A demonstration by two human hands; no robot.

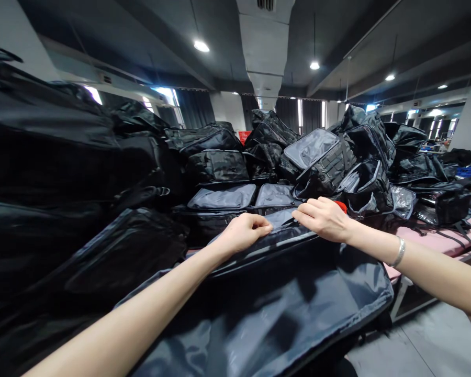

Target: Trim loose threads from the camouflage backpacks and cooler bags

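Note:
A large dark bag point(259, 319) lies open in front of me, its shiny grey-blue lining showing. Over its far edge, my left hand point(248, 231) is closed in a pinch; what its fingertips hold is too small to make out. To the right, my right hand point(321, 217) has its fingers closed at a dark, pointed piece beside the bag's far pocket; whether that piece is a tool or fabric is unclear. A small red object point(340, 206) shows partly behind my right hand, mostly hidden by it.
Black camouflage bags point(220, 165) are heaped across the far side, and a tall dark stack point(43, 157) rises on the left. A pink tabletop point(432, 236) runs to the right, with straps and plastic-wrapped items on it. Grey floor point(435, 340) shows at lower right.

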